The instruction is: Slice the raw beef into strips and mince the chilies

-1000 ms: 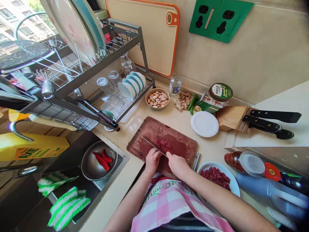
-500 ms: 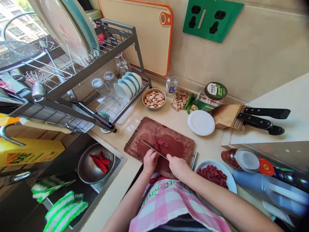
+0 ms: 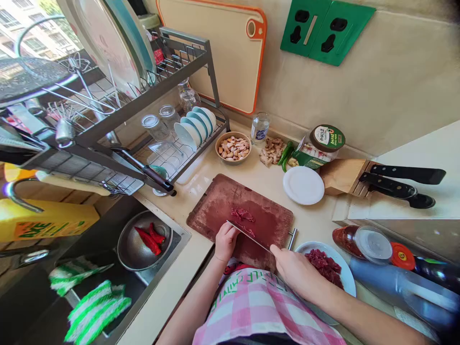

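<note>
Knife (image 3: pixel 247 235) clamped in your right hand (image 3: pixel 293 266), seen from the head camera, slants across the near half of the brown cutting board (image 3: pixel 212 201). Your left hand (image 3: pixel 225 242) is curled at the blade's tip, fingers bent together; whether they pinch anything cannot be told. Red meat (image 3: pixel 244 214) lies around the board's middle, just beyond the blade, with a few slivers right beside the steel.

Your room runs ahead: board surface past the meat, then a strip of countertop (image 3: pixel 258 178) before the garlic bowl (image 3: pixel 234 157). The board's left corner sits near the sink (image 3: pixel 181 238); its near edge meets your apron (image 3: pixel 251 309). Rightward is tighter: a metal bar (image 3: pixel 293 238) stands just beside the board, a white plate (image 3: pixel 304 185) beyond it, and your right wrist crosses in front of a dish (image 3: pixel 349 275) of cut meat.
</note>
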The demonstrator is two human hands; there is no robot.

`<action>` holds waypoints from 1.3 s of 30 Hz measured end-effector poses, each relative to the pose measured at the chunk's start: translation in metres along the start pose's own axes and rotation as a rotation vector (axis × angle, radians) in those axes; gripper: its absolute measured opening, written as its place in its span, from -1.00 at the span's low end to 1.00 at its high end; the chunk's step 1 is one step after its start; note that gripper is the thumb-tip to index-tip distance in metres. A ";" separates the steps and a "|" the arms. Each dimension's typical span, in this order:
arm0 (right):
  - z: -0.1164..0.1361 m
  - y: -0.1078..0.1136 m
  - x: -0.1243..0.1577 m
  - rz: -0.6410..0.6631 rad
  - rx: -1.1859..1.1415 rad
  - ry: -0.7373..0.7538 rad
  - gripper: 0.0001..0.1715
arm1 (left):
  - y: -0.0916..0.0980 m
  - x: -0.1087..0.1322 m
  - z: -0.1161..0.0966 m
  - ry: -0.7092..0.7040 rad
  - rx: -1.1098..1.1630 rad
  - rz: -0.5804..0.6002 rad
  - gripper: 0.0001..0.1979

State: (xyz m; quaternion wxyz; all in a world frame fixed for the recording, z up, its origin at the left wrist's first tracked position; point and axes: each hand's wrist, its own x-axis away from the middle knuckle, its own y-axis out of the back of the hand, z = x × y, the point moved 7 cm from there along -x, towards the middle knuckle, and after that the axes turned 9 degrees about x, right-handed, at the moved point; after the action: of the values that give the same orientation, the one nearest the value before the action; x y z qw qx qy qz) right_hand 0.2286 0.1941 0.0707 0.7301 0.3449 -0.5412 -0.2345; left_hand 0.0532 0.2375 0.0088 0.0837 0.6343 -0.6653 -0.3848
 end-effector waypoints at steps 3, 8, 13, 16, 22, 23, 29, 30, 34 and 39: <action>0.020 0.002 -0.034 0.017 0.028 -0.010 -0.67 | 0.001 0.001 0.002 0.015 0.004 -0.009 -0.83; 0.036 0.015 -0.069 -0.053 0.014 0.031 -0.71 | 0.001 0.003 0.001 0.046 0.065 0.083 -0.79; 0.010 0.013 -0.025 -0.075 0.022 0.053 -0.76 | 0.001 0.004 0.005 0.108 0.028 0.098 -0.77; -0.002 0.001 0.001 -0.028 0.013 0.033 -0.77 | -0.003 0.005 0.007 0.100 0.026 0.095 -0.76; 0.024 0.001 -0.042 -0.023 0.044 -0.003 -0.71 | -0.002 0.005 0.006 0.064 -0.016 0.042 -0.75; 0.031 0.005 -0.054 -0.039 0.046 0.006 -0.70 | -0.002 0.004 0.004 0.058 -0.017 0.047 -0.76; 0.023 0.020 -0.053 -0.096 0.043 0.062 -0.76 | 0.004 0.000 -0.004 0.040 0.007 0.037 -0.83; 0.015 0.018 -0.042 -0.097 0.047 0.067 -0.77 | 0.004 -0.001 -0.004 0.036 0.003 0.042 -0.83; -0.004 0.003 -0.007 -0.038 0.058 0.064 -0.78 | 0.000 0.002 -0.001 0.018 -0.016 0.057 -0.80; 0.024 -0.001 -0.041 0.002 0.072 -0.005 -0.69 | 0.001 0.007 0.005 0.062 0.013 0.031 -0.77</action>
State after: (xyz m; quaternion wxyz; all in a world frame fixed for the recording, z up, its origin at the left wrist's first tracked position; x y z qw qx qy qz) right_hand 0.1933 0.2169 0.0489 0.7162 0.3698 -0.5514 -0.2151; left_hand 0.0485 0.2334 0.0035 0.1062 0.6361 -0.6747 -0.3591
